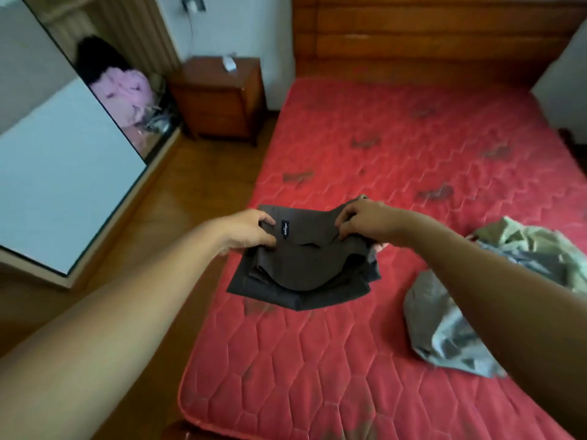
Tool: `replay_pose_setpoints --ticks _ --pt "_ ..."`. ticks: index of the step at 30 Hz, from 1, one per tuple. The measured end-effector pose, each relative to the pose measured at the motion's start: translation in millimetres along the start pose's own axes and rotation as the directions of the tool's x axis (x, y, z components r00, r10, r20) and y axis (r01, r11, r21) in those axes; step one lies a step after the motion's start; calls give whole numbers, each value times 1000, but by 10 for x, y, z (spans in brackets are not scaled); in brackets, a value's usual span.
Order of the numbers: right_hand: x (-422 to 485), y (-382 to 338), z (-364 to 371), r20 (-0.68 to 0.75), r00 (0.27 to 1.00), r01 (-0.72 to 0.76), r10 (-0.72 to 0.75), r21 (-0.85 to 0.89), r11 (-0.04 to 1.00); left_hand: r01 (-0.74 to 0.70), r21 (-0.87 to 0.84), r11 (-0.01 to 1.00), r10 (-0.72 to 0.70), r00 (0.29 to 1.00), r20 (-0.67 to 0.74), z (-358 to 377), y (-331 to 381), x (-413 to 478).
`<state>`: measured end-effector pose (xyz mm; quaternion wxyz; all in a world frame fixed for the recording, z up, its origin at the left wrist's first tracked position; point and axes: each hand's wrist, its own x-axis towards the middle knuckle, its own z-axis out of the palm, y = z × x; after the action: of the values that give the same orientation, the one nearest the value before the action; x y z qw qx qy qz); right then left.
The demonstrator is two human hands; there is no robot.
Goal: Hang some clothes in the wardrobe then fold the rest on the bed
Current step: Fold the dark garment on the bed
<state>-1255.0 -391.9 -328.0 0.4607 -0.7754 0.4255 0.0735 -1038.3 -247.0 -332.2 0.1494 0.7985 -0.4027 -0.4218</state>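
Much of the dark grey garment [305, 271] is hard to read: it is doubled over on itself, so its layers hide each other, and only a small black label [285, 230] near the top edge stands out (its lettering is too small to make out). It hangs in the air over the near left part of the bed [381, 154], its lower corner just above the red quilted mattress. The left hand [251, 231] pinches the garment's top edge beside the label, thumb on the near face and fingers curled behind. The right hand [365, 222] grips the top edge on the other side, its fingertips partly tucked under the cloth. The two hands are set apart with the cloth sagging between them. A crumpled heap of grey-green clothes [476, 296] lies on the right side of the mattress, partly covered by the right forearm, and how many pieces it holds cannot be told. The bed's right edge is cut off by the frame. At left, the wardrobe [63, 173] shows one pale door panel, and in its opening there is a pink garment [127, 90] below a dark, blurred shape. One wooden nightstand [219, 96] stands between the wardrobe and the wooden headboard [428, 36], with one small white object [229, 63] on top, too blurred to identify.
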Motion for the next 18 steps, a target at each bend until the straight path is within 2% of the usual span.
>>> replay_pose_setpoints --ticks 5,12,18 --pt "-737 -1250 -790 3 989 149 -149 8 989 -53 59 997 62 985 -158 -1119 703 -998" --pt "-1591 -2640 -1460 -133 944 300 -302 -38 953 -123 114 986 155 925 -346 -2230 1400 -2481" --pt "-2088 -3589 -1585 -107 938 326 -329 -50 944 -148 -25 989 126 907 -401 -2873 1394 -3275"
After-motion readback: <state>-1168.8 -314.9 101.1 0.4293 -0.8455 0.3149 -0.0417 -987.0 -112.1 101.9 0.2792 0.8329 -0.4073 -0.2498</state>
